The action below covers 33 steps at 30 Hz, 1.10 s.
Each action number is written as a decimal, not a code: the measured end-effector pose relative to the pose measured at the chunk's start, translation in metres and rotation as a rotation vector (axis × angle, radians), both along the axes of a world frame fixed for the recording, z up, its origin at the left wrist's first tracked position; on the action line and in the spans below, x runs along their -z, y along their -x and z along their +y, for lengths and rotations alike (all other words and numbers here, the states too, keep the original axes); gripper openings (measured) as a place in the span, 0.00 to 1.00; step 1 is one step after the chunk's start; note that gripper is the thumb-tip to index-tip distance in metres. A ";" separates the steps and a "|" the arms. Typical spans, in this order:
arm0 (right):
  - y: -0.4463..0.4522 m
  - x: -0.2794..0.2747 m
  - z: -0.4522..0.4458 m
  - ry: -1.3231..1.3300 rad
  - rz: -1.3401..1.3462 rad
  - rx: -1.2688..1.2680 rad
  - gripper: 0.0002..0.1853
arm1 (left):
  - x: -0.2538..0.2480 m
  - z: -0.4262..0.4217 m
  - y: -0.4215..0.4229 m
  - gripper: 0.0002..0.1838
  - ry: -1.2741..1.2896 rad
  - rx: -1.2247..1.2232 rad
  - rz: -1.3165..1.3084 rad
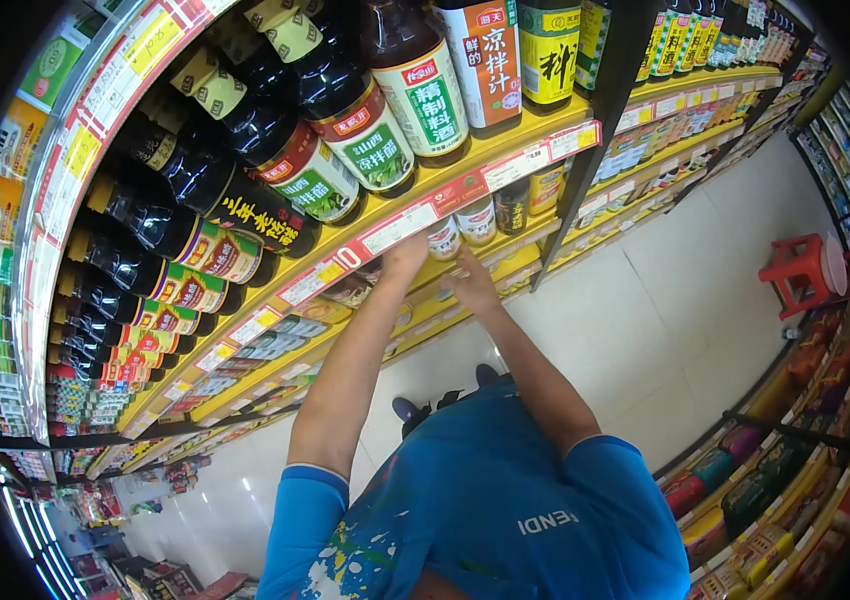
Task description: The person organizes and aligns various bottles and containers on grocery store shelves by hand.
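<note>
Blue sleeves [613,485] lie nearest, bare forearms reaching toward twelve o'clock. The left hand [406,256] is partly under the price strip [445,203]; the right hand [472,285] has bent fingers. I cannot tell whether either grips the small jar [443,240] at the right's eleven o'clock, its label white with red. A similar jar [476,221] stands at its two o'clock.
</note>
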State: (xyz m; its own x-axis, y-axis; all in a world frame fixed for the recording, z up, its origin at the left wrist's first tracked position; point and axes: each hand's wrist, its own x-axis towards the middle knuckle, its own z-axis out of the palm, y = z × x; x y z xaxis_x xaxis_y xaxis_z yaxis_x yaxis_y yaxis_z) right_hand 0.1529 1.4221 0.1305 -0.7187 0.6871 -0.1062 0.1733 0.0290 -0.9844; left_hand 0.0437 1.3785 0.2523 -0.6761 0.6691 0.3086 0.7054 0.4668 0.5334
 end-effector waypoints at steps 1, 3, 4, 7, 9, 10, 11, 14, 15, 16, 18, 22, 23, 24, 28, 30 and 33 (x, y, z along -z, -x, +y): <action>0.000 0.004 0.000 0.014 -0.006 -0.003 0.39 | 0.002 -0.001 0.002 0.12 0.041 -0.009 0.018; 0.003 0.012 0.000 0.029 -0.009 -0.006 0.38 | 0.002 -0.005 0.004 0.12 0.029 0.001 0.052; 0.005 0.017 -0.001 0.020 -0.012 -0.008 0.37 | 0.002 -0.006 0.003 0.13 0.016 0.013 0.084; 0.009 0.030 -0.002 -0.001 0.004 -0.033 0.36 | -0.004 -0.012 0.002 0.13 0.055 0.001 0.003; 0.012 0.033 -0.004 -0.012 0.023 -0.057 0.36 | -0.005 -0.015 0.001 0.13 0.030 -0.012 -0.019; 0.012 0.031 -0.005 -0.043 -0.014 -0.063 0.36 | -0.005 -0.016 0.001 0.13 0.003 -0.023 -0.044; 0.013 0.030 -0.005 -0.075 -0.052 -0.070 0.37 | -0.003 -0.018 0.002 0.13 0.003 -0.026 -0.044; 0.013 0.021 -0.009 -0.176 -0.075 -0.033 0.38 | 0.001 -0.023 0.004 0.13 -0.085 -0.016 -0.072; 0.013 0.016 -0.009 -0.177 -0.074 -0.036 0.38 | -0.001 -0.025 0.004 0.13 -0.060 -0.007 -0.046; 0.013 0.011 -0.009 -0.208 -0.076 -0.040 0.39 | -0.002 -0.026 0.003 0.13 -0.035 0.002 -0.021; 0.013 0.006 -0.010 -0.239 -0.078 -0.044 0.40 | -0.003 -0.029 0.004 0.14 -0.014 0.015 0.008; 0.014 -0.001 -0.011 -0.161 -0.075 -0.105 0.40 | -0.009 -0.034 0.001 0.15 0.074 -0.020 0.094; 0.013 -0.005 -0.012 -0.120 -0.067 -0.117 0.40 | -0.008 -0.035 0.003 0.15 0.074 -0.023 0.094; 0.013 -0.006 -0.013 -0.121 -0.067 -0.119 0.40 | -0.006 -0.037 0.006 0.14 0.141 0.000 0.110; 0.016 -0.002 -0.017 -0.136 -0.062 -0.128 0.40 | 0.003 -0.043 0.017 0.13 0.324 0.024 0.152; 0.018 0.001 -0.018 -0.160 -0.059 -0.132 0.40 | 0.010 -0.043 0.020 0.13 0.268 0.028 0.206; 0.018 0.003 -0.019 -0.173 -0.030 -0.125 0.40 | 0.013 -0.044 0.020 0.13 0.189 0.018 0.218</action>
State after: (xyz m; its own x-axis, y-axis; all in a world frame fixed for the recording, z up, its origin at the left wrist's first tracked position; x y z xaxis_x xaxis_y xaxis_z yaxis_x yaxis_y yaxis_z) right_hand 0.1346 1.4030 0.1278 -0.7981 0.6023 -0.0168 0.1865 0.2205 -0.9574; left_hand 0.0234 1.3349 0.2397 -0.5947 0.7400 0.3142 0.8032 0.5296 0.2727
